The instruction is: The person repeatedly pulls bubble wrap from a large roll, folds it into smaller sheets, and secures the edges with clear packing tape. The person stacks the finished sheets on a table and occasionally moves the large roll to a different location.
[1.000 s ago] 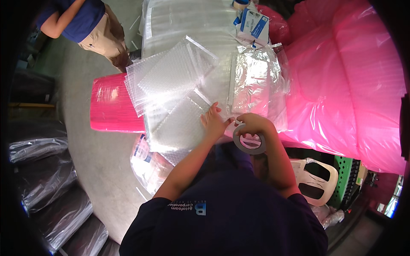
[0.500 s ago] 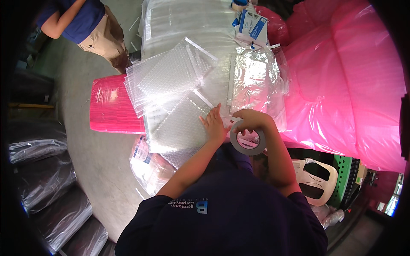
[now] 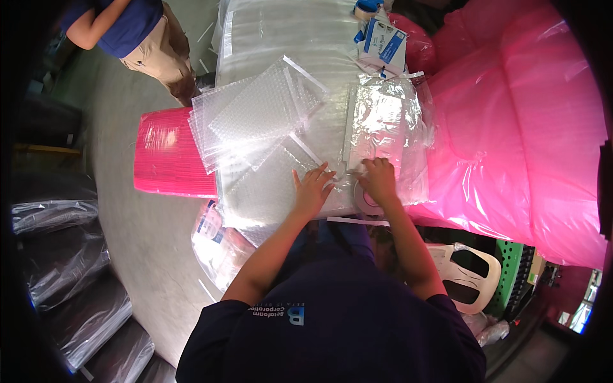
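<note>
My left hand rests at the near edge of a clear bubble-wrap pouch, thumb apart and fingers stretched out. My right hand is just to its right, over the near end of a stack of shiny silver sheets. Its fingers are bent down; whatever they hold is too small to tell. Partly under that hand and wrist lies a grey roll of tape. A narrow white strip lies across the table's front edge, near my body. More bubble-wrap pouches overlap farther left.
A white and blue box and a tan tape roll in a blue dispenser stand at the back. Pink plastic-wrapped bulk borders the right side. A pink bundle is on the left. Another person stands far left.
My right hand has lowered the tape roll from in front of my body onto the table and no longer grips its ring. The white strip has appeared at the table edge.
</note>
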Tool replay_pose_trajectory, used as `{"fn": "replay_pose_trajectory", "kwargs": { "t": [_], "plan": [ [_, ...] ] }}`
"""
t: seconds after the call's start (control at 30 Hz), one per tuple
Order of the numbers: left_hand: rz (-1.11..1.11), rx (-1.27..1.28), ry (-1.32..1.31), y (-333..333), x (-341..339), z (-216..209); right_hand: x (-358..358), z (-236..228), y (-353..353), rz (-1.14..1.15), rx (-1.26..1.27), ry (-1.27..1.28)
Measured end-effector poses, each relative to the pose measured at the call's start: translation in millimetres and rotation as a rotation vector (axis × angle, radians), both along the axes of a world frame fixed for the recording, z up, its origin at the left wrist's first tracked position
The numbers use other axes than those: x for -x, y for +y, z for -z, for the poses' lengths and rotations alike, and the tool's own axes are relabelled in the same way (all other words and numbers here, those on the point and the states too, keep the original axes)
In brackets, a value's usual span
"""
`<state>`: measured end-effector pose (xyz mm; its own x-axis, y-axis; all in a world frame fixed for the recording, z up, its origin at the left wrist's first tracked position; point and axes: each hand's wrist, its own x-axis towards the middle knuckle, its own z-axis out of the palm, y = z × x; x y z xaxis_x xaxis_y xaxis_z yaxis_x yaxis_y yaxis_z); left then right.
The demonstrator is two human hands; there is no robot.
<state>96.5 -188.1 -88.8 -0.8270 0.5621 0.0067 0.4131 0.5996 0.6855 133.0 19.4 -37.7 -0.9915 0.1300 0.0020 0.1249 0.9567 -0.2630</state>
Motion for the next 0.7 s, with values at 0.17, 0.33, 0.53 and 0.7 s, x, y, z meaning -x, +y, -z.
{"fn": "replay_pose_trajectory", "kwargs": {
  "t": [0.17,0.33,0.53,0.7],
  "plan": [
    [-0.006,-0.027,0.040,-3,6,1,0,22,-43,-0.202,0.111,0.187],
    [-0.132,-0.068,-0.051,6,16,-6,1,39,-48,-0.220,0.013,0.219],
    [-0.202,-0.108,-0.140,13,20,-5,4,43,-53,-0.139,0.027,0.214],
    [-0.149,-0.167,-0.077,6,15,4,5,48,-46,-0.087,0.153,0.027]
  ]
}}
